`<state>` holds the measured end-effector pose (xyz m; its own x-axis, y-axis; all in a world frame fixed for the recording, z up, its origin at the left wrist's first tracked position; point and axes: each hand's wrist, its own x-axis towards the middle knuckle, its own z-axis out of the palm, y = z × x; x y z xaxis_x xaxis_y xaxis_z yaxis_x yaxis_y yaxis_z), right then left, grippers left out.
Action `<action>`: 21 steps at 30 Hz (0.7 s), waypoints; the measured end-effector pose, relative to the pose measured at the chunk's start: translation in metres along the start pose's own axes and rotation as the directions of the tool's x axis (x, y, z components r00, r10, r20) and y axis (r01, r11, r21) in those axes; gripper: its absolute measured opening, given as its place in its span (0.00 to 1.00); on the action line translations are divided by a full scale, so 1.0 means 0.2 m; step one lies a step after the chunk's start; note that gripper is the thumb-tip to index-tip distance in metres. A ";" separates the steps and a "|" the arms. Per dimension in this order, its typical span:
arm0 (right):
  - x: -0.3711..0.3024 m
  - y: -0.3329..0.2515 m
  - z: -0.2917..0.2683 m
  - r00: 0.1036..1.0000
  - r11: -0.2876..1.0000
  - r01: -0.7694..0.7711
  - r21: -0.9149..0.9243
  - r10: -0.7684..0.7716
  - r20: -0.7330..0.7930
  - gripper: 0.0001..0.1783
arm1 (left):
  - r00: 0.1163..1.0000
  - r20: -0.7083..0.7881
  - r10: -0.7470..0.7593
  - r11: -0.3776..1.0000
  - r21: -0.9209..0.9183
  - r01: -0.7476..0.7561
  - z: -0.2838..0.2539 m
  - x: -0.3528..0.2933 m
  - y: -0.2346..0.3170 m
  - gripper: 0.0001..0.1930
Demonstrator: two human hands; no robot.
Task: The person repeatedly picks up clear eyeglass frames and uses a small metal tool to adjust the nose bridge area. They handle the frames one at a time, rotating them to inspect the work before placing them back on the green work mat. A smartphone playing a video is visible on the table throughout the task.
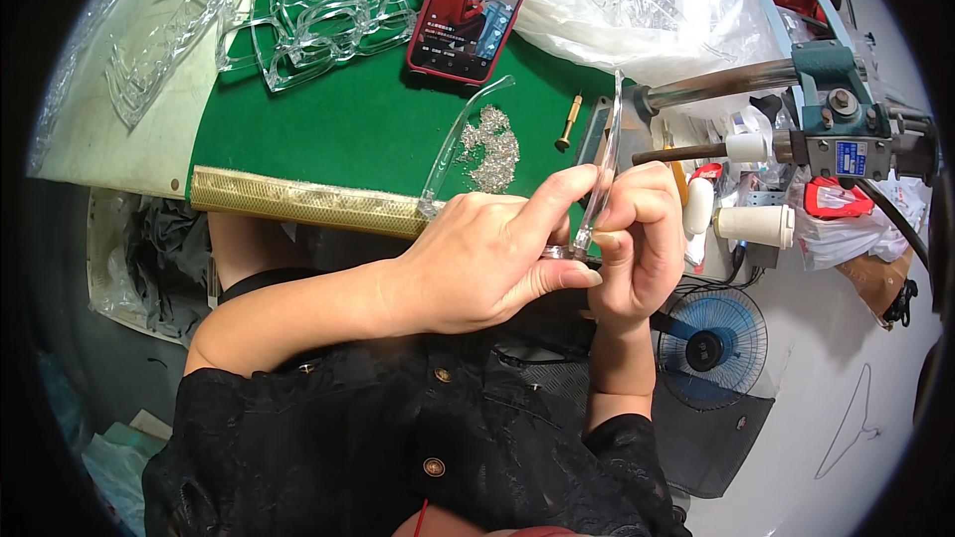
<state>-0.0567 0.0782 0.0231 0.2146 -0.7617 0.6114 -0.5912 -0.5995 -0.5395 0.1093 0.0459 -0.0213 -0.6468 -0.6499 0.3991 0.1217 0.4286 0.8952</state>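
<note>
Both hands meet in front of the table edge, on a clear plastic eyeglass frame. My left hand is closed round the frame's front, which its fingers mostly hide. My right hand pinches a clear temple arm near its hinge end, with the rest of the arm pointing up and away. Another clear temple arm with a curved tip rises beyond my left knuckles. Close to it lies a pile of tiny silvery metal parts, too small to tell apart. A small brass-coloured screwdriver rests farther right.
A green mat covers the table, with a gold perforated strip along its near edge. Several clear frames are heaped at the back left. A red-cased phone stands behind. At right are a metal clamp machine and a fan.
</note>
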 end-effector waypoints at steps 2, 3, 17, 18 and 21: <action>-0.01 -0.01 0.00 0.999 0.999 -0.043 0.020 0.043 -0.008 0.10 | 1.000 -0.021 0.011 1.000 -0.018 -0.012 0.01 0.00 -0.01 0.35; -0.01 -0.02 0.00 0.998 0.997 -0.065 0.030 0.065 -0.012 0.10 | 0.999 -0.031 0.018 0.999 -0.028 -0.019 0.01 0.01 -0.01 0.35; -0.05 0.00 0.05 0.988 0.988 -0.071 0.136 0.089 -0.129 0.13 | 0.998 0.053 -0.022 0.972 -0.234 0.034 0.00 0.01 0.00 0.35; -0.04 0.01 0.05 0.988 0.991 -0.054 0.125 0.071 -0.136 0.13 | 0.998 0.064 -0.025 0.963 -0.268 0.042 0.00 0.01 0.00 0.36; -0.03 0.00 0.06 0.988 0.998 -0.013 0.057 0.021 -0.151 0.12 | 0.999 0.041 -0.005 0.969 -0.247 0.015 0.01 0.01 -0.01 0.36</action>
<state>-0.0499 0.0800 0.0124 0.0820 -0.7282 0.6804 -0.5488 -0.6029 -0.5791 0.1069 0.0455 -0.0228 -0.6776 -0.6260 0.3860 0.2941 0.2504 0.9224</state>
